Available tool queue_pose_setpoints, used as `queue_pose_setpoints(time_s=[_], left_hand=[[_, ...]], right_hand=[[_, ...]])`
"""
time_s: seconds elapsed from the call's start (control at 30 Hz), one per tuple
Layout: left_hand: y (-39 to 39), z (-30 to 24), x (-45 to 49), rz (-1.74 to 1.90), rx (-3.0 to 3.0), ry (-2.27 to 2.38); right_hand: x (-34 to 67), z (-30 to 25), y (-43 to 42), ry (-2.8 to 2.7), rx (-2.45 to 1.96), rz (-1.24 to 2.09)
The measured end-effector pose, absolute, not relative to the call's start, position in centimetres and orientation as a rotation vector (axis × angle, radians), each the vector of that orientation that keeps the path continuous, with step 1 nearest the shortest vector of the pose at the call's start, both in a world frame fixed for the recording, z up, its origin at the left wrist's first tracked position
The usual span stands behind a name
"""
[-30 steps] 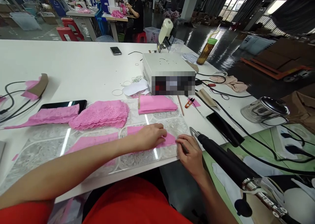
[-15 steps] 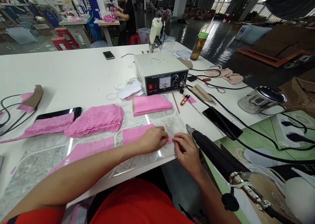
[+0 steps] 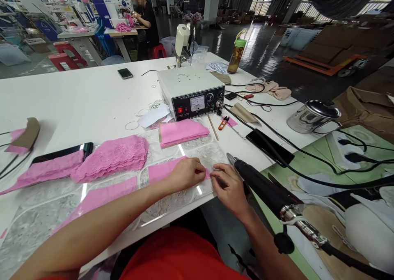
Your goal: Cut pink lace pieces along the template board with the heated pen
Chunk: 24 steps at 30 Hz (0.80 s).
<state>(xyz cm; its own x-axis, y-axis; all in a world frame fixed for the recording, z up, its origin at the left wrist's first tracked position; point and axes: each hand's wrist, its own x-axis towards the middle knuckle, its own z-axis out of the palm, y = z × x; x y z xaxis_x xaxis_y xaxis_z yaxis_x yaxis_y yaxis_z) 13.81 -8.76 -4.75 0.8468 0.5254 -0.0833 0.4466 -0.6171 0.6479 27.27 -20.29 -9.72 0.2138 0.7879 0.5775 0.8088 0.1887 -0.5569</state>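
flat pink fabric strip (image 3: 161, 170): lies on the glossy grey marbled mat (image 3: 212, 150), near the front edge of the white table (image 3: 76, 103), its right end beneath and between the hands
left hand (image 3: 191, 174): fingers bunched together over the strip's right part; whether they pinch or only press, i cannot tell
right hand (image 3: 229, 185): thumb and fingertips close to the strip's right tip; whether they clamp it, i cannot tell
cloth feel: probably very light, soft and limp, hardly fragile but easily creased, and likely to slide on the glossy mat
where to hold: best kept flat under fingertips near the right end, with a light pinch at the tip
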Motion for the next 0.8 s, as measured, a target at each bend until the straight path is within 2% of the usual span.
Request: queue_pose_setpoints(time_s=[0.8], left_hand=[[-8.89,-4.96,14.10,0.087,2.467,0.743]], right_hand=[[27.22,-9.99,-20.13,-1.521,-1.619,-0.022]])
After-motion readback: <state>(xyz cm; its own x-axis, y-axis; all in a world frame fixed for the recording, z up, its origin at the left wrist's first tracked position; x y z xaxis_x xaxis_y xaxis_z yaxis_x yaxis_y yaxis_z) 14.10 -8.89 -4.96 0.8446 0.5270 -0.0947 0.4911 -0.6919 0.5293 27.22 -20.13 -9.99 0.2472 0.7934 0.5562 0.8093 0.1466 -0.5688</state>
